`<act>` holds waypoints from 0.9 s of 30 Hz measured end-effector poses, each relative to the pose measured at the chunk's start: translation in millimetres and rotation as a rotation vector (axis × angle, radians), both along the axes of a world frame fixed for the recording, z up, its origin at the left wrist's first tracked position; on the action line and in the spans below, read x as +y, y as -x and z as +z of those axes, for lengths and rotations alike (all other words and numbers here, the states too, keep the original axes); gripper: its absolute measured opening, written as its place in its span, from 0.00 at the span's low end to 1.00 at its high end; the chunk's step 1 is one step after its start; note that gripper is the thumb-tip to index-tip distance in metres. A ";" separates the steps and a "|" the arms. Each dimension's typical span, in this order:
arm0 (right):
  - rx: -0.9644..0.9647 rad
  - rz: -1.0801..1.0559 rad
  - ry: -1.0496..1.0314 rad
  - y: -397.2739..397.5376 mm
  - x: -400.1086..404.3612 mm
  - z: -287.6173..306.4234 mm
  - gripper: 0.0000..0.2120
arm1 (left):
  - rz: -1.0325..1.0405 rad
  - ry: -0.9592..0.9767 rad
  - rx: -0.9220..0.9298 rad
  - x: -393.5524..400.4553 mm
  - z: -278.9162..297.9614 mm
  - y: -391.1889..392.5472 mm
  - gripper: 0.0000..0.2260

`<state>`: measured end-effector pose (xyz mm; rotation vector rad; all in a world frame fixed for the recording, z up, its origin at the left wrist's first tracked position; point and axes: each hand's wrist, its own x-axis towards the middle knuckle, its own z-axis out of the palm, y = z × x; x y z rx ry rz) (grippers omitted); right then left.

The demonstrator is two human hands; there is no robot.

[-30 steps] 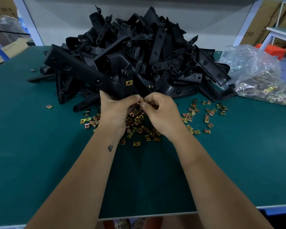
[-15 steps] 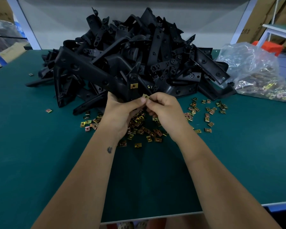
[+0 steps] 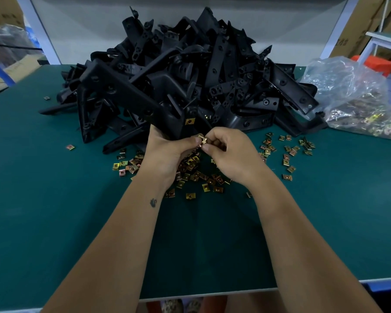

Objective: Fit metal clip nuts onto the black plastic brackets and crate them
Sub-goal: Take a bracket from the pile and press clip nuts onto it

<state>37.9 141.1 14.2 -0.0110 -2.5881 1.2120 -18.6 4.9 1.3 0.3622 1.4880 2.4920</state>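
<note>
Both hands stayed put | left hand [image 3: 167, 152] and right hand [image 3: 230, 152] pinch small gold metal clip nut [image 3: 202, 139] | maybe touching black plastic bracket [image 3: 131, 98] | green table [image 3: 54, 211]

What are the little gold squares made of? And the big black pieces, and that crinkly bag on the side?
The loose clip nuts look like thin metal with a shiny yellow-gold coating; they glint, some with pinkish tints. The black brackets look like moulded plastic, matte with soft rounded edges. The bag looks like thin clear plastic film; it wrinkles and shows more nuts inside. The table seems covered by a dull green mat.
</note>
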 end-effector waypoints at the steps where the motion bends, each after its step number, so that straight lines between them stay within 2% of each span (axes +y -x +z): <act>1: 0.003 0.001 -0.008 0.0 0.1 -0.1 0.09 | 0.020 0.000 0.004 1.4 -0.1 -0.7 0.25; 5: 0.007 0.013 -0.025 0.0 3.2 3.6 0.07 | 0.053 -0.035 -0.013 7.4 1.0 -3.6 0.23; 9: -0.155 0.102 -0.139 -3.1 1.6 3.4 0.05 | 0.124 -0.349 -0.199 -5.6 6.8 9.5 0.18; 10: -0.146 0.100 -0.119 -3.2 -0.3 2.5 0.05 | 0.145 -0.365 -0.201 -10.5 7.1 13.0 0.18; 14: -0.026 -0.002 0.143 -1.9 -4.2 4.6 0.06 | 0.176 -0.105 -0.069 -12.3 4.5 11.9 0.19; 20: 0.014 -0.071 0.450 -1.7 -5.9 4.2 0.09 | 0.140 0.055 0.003 -2.9 4.4 6.9 0.26; 24: 0.021 -0.094 0.659 -0.8 -7.3 4.5 0.09 | 0.118 0.070 -0.006 0.6 5.2 2.1 0.25; 27: 0.021 -0.082 0.862 -0.7 -6.1 5.5 0.06 | 0.072 0.013 -0.143 2.4 8.5 0.1 0.19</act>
